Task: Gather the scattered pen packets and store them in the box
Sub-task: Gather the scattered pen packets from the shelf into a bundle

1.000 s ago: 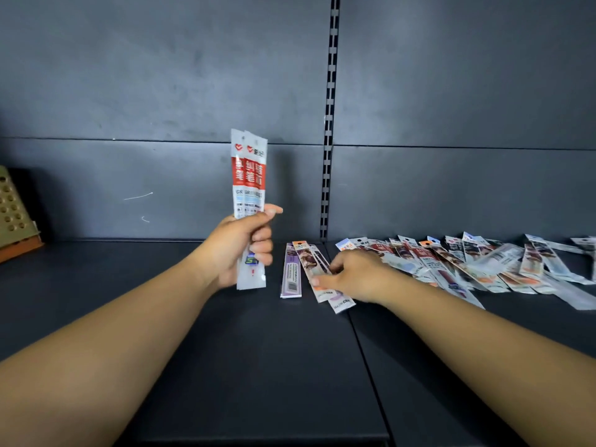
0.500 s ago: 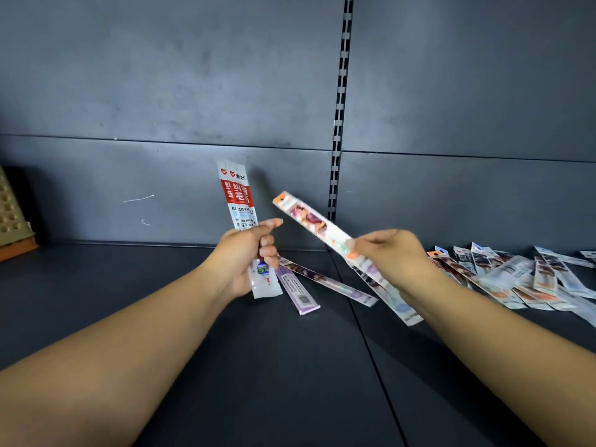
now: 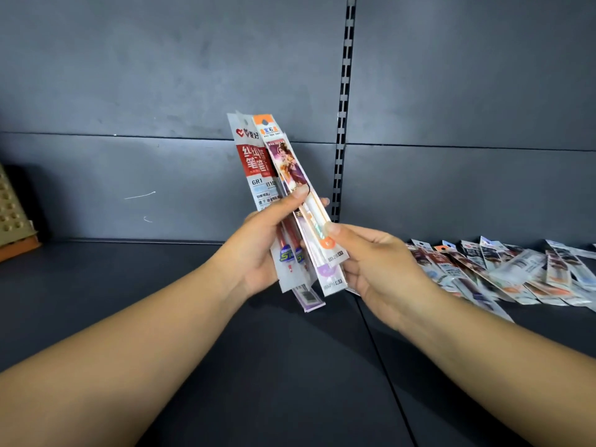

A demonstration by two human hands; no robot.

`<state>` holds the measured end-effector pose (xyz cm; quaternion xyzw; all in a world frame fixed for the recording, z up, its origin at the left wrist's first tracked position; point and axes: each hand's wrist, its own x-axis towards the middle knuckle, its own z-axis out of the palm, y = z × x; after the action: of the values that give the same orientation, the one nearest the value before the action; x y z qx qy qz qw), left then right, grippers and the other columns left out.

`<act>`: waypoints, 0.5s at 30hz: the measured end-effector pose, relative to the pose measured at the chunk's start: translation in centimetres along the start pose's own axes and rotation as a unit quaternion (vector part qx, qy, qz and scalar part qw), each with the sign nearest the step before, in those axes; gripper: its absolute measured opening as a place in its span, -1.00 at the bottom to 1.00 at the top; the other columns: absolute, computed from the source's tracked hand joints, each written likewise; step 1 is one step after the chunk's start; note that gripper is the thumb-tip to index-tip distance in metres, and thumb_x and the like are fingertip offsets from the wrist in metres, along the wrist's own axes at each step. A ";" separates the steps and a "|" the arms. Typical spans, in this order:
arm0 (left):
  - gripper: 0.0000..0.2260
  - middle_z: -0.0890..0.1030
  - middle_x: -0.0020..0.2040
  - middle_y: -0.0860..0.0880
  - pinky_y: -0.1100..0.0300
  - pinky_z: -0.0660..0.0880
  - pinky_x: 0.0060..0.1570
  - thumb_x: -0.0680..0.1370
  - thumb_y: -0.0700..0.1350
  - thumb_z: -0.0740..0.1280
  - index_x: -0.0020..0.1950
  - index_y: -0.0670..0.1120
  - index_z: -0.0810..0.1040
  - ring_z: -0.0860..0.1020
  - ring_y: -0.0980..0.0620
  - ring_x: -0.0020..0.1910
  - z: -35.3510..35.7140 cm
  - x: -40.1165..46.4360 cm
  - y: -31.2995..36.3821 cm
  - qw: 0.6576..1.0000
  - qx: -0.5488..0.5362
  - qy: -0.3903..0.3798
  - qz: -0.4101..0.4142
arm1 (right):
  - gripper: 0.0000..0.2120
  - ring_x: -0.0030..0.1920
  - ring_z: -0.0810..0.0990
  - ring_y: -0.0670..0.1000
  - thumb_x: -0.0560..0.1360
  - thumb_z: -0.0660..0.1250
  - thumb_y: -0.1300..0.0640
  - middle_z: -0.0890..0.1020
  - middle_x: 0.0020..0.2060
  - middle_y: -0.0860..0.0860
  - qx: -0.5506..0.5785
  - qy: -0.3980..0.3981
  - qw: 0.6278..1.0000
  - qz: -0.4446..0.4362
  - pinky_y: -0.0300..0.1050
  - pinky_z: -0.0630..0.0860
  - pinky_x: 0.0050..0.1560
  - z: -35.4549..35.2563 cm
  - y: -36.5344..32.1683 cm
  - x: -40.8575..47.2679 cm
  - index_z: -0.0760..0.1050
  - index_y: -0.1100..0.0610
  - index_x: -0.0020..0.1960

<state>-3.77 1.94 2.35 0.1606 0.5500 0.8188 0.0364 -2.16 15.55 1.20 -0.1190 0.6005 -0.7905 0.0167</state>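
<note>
Nearest, above the dark shelf [image 3: 258,366], the left hand [image 3: 258,250] grips a fanned bundle of pen packets, thumb laid across their fronts, and the right hand [image 3: 374,266], just right of the bundle, pinches its lower edge with thumb and curled fingers. The bundle stands nearly upright, a red packet [image 3: 253,162] at its left and an orange-topped packet [image 3: 283,159] overlapping it on the right, with a purple packet [image 3: 308,296] poking out below. Farther back and right of the bundle, loose packets [image 3: 503,272] lie overlapping on the shelf against the back panel [image 3: 161,75], and far left of the bundle a beige perforated thing [image 3: 13,217] sits at the frame edge.
</note>
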 end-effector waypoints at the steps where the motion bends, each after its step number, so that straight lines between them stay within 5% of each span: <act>1: -0.72 0.68 -0.29 -0.08 0.08 0.61 -0.20 0.26 0.00 0.36 -0.12 -0.13 0.62 0.65 -0.03 -0.28 0.1 0.0 0.0 1.000 0.001 -0.004 0.007 | -0.89 -0.38 0.65 -0.01 0.43 0.36 0.17 0.71 -0.36 0.04 0.005 0.006 1.000 -0.002 -0.11 0.61 -0.19 0.0 0.0 0.0 0.62 0.16 -0.24; 6: -0.93 0.68 -0.29 -0.09 0.07 0.62 -0.23 0.33 -0.14 0.40 -0.24 -0.13 0.62 0.66 -0.02 -0.30 0.1 0.2 0.2 0.996 -0.054 0.048 0.043 | -0.86 -0.41 0.66 -0.08 0.45 0.34 0.22 0.69 -0.44 -0.01 0.057 0.053 0.997 -0.022 -0.23 0.61 -0.30 -0.5 -0.9 0.1 0.57 0.14 -0.29; 11: -0.84 0.65 -0.41 0.02 0.27 0.57 -0.36 0.49 -0.17 0.29 -0.30 -0.09 0.52 0.64 0.11 -0.38 0.0 0.4 0.8 0.987 -0.104 0.095 0.072 | -0.92 -0.34 0.69 -0.11 0.46 0.33 0.14 0.70 -0.41 -0.04 0.079 0.087 0.993 -0.015 -0.29 0.61 -0.27 -2.3 -1.9 0.1 0.56 0.09 -0.20; 15: -0.82 0.44 -0.51 0.05 0.28 0.51 -0.42 0.35 -0.07 0.38 -0.34 -0.08 0.41 0.44 0.14 -0.54 0.4 0.2 0.8 0.987 -0.119 0.076 0.071 | -0.92 -0.30 0.62 -0.10 0.45 0.35 0.10 0.67 -0.39 -0.04 0.029 0.070 0.997 0.023 -0.24 0.53 -0.23 -1.3 -1.2 -0.1 0.56 0.08 -0.21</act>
<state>-3.76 2.00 3.28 0.1311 0.4368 0.8888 -0.0452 -2.17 17.14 1.96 -0.0485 0.5794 -0.8136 -0.0036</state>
